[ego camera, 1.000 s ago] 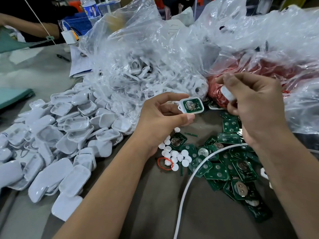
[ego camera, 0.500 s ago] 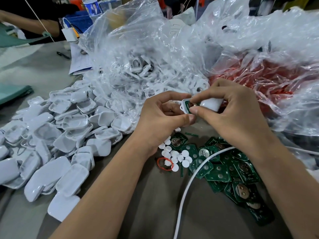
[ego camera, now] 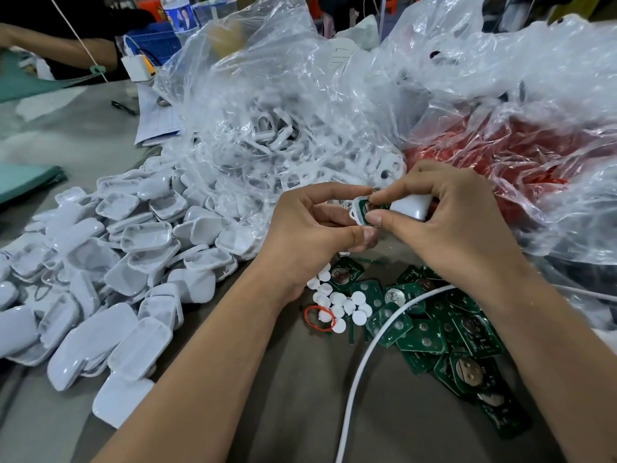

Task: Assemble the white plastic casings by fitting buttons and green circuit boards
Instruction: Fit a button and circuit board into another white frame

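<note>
Head view, looking down over both forearms at a grey table (ego camera: 300, 412).

I have the left hand (ego camera: 310, 235) pinching a white casing half (ego camera: 357, 212) between thumb and forefinger, open face turned toward me. A green circuit board (ego camera: 367, 207) sits inside it; holding it by the edges keeps the cavity clear for the other hand.

The right hand (ego camera: 447, 225) is closed on a second white casing half (ego camera: 410, 207), thumb and forefinger tips bearing on the near rim of the first. The two halves touch at one end, the second tilted away at the other. My reading: this is the closing step, hinging the cover down over the board. Whether a button is already seated I cannot tell; fingers hide that spot.

Stock is laid out by reach:
- white round buttons (ego camera: 337, 302) loose just below the left wrist, a red rubber band (ego camera: 319, 317) among them
- spare green boards (ego camera: 444, 332) in a heap under the right forearm
- empty white shells (ego camera: 127, 262) piled to the left, many cavity up
- clear plastic bags (ego camera: 300, 111) behind the hands, more white parts inside

A white cable (ego camera: 364, 355) runs across the boards toward me.

Risk, as I judge it: a misaligned cover pinching the board edge, so the ends should meet squarely before pressing.
</note>
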Available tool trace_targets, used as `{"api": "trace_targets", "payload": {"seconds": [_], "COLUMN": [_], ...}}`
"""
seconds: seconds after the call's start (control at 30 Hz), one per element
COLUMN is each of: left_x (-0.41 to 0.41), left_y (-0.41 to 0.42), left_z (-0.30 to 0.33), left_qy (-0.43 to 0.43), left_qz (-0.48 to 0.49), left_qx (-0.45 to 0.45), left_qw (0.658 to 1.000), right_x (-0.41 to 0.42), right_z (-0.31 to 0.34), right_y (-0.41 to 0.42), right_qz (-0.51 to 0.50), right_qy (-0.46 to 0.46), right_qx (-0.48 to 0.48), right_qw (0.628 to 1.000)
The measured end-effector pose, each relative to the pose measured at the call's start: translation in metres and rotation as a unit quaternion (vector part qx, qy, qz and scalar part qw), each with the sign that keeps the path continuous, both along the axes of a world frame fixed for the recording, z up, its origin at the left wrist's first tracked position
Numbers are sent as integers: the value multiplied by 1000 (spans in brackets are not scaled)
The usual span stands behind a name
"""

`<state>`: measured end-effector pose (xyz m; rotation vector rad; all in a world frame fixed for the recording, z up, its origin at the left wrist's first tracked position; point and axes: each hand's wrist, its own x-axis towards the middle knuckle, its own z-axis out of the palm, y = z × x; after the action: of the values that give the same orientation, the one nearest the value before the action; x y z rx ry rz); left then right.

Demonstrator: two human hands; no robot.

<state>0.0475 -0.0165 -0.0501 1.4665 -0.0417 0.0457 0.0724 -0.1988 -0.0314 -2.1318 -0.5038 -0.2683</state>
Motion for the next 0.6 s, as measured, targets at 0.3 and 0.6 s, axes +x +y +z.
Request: {"api": "trace_targets", "payload": {"seconds": [0.3, 0.6], "left_x": [-1, -3], "left_y": [-1, -1], "left_z": [3, 6], "left_qy": [15, 31], "left_qz": [0, -11], "left_qx": [-1, -10], "left_qw": [1000, 999], "right_x": [0, 0], "right_z": [1, 2], "right_y": [-2, -2], "right_qz": [-2, -6], "right_qy": [-2, 6], "right_qx": [-8, -1], "right_qw": [1000, 1000]}}
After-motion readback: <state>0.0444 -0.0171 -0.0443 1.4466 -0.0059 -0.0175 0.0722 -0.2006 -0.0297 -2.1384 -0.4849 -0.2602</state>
